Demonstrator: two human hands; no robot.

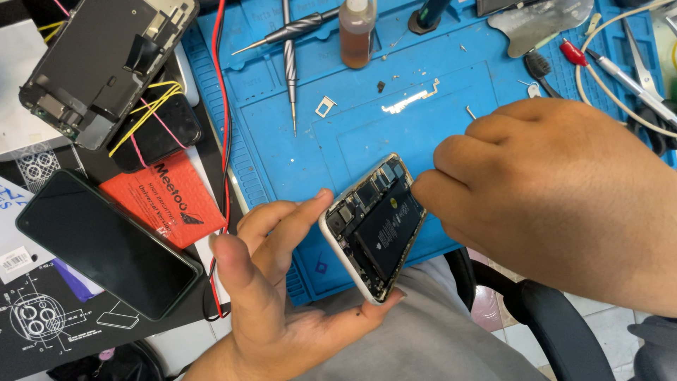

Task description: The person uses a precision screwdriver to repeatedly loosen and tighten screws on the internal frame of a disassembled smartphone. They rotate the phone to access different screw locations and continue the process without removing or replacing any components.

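My left hand [282, 282] holds an opened phone body [374, 226] by its white-edged frame, tilted up over the near edge of the blue work mat [282, 141]. Inside the phone I see a black battery and small circuit parts. My right hand [557, 190] is curled, fingertips pressed against the phone's upper right edge; whether it pinches a small tool or part there is hidden. A thin metal strip [409, 101] and a small card tray [325, 106] lie loose on the mat beyond the phone.
Two screwdrivers [289, 56] and a small amber bottle [357, 32] lie at the mat's far side. Tweezers [645, 70] and a metal pry plate [539, 25] sit top right. Left of the mat: a dark phone [106, 243], a detached screen [106, 63], a red packet [166, 197], red wires [224, 120].
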